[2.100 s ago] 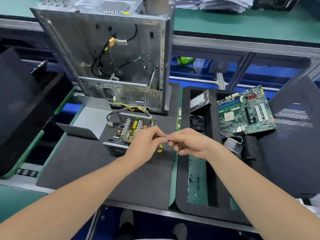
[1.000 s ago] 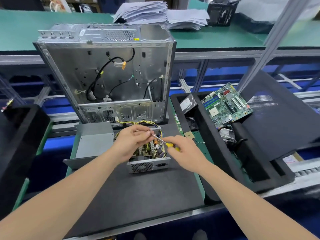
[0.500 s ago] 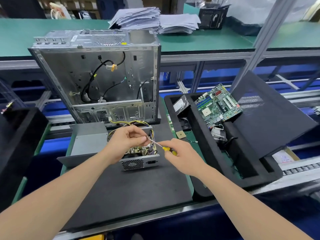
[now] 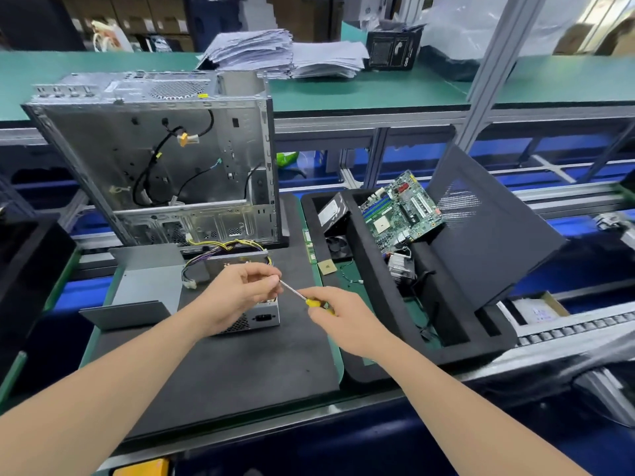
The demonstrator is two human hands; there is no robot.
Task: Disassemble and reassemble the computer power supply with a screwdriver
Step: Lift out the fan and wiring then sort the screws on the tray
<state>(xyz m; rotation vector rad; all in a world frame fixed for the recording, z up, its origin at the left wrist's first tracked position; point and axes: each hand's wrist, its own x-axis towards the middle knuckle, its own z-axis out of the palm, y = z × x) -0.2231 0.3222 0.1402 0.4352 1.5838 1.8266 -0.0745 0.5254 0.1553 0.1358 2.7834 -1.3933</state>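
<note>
- Since 2.1 s ago the 2 hands have drawn apart, so a bare metal shaft now shows between them where the fingertips used to meet.
- Nearest, over the mat (image 4: pixel 223 372) towards its right edge, the right hand (image 4: pixel 343 321) is clenched round the yellow handle of the screwdriver (image 4: pixel 311 301).
- The screwdriver's long axis runs from that handle up and to the left, towards the mat's far edge, and its tip ends inside the left hand's grasp.
- The left hand (image 4: pixel 237 293) pinches the tip between thumb and curled fingertips (image 4: pixel 271 281); whether a screw sits there is too small to tell.
- The power supply (image 4: pixel 264 316) lies on the mat directly under the left hand, socket face to the near edge, just left of the right hand. Its lid is off.
- So the tip probably has to swing down and left to reach it, and the left hand is nearer.
- Its grey lid (image 4: pixel 147 286) rests at the mat's left edge, and the open computer case (image 4: pixel 154 159) stands at the far edge.
</note>
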